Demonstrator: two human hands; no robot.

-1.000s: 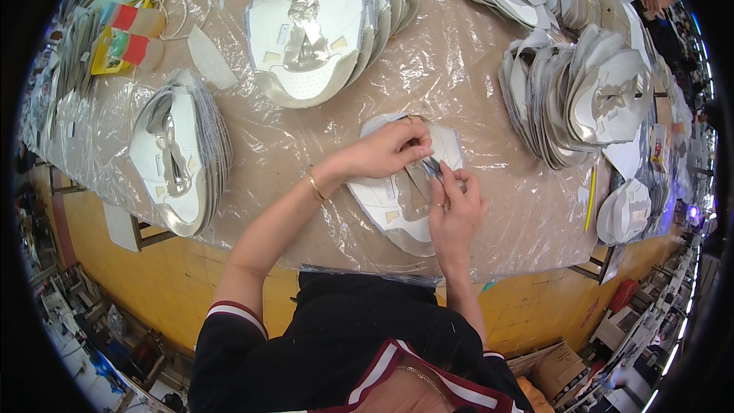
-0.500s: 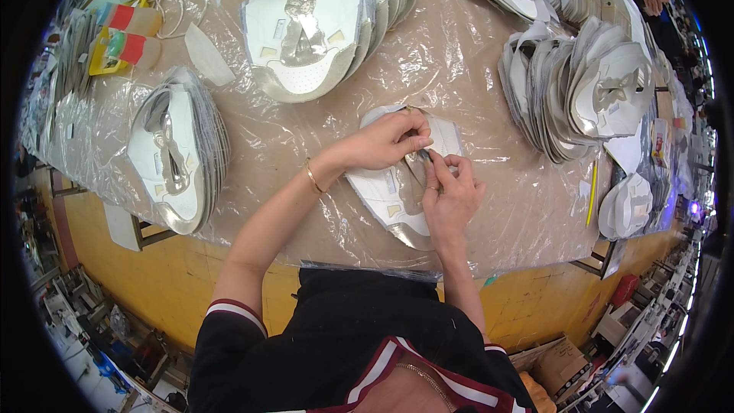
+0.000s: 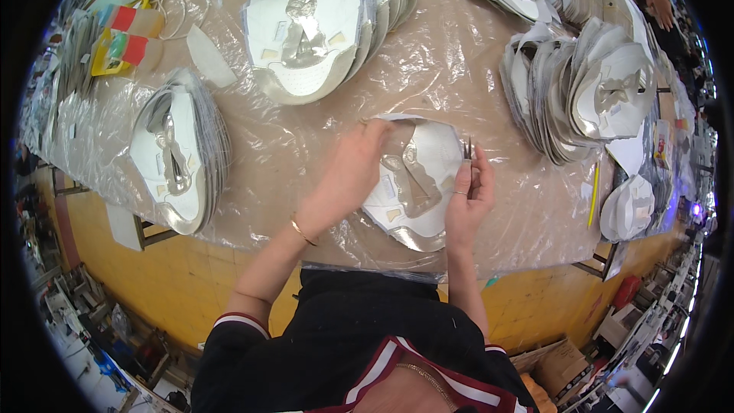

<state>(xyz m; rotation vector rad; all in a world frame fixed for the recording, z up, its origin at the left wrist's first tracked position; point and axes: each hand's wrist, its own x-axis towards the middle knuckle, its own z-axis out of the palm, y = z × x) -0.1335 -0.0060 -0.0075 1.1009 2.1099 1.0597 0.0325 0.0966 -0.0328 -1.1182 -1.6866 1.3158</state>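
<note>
A flat white and silver shoe upper (image 3: 437, 141) lies on the plastic-covered table right in front of me. My left hand (image 3: 353, 164) is over its left edge, blurred by motion. The fingertips of that hand are near the upper's far-left corner, and whether they pinch it is not clear. Beside the upper's right edge, my right hand (image 3: 470, 191) is closed on a small dark tool with two pointed tips (image 3: 468, 151). Those tips point away from me and stand apart from each other. The middle opening of the upper lies uncovered between my hands.
Stacks of similar uppers stand at the left (image 3: 172, 160), far middle (image 3: 306, 38) and right (image 3: 573, 92). A yellow stick (image 3: 593, 195) lies near the right edge. Bottles with red bands (image 3: 130, 34) sit far left near a loose white piece (image 3: 210, 57). Another person's hand (image 3: 659, 6) shows far right.
My hands have parted from over the upper's middle. The left has moved to its left edge, the right, with the tool, to its right edge. The upper has turned slightly.
</note>
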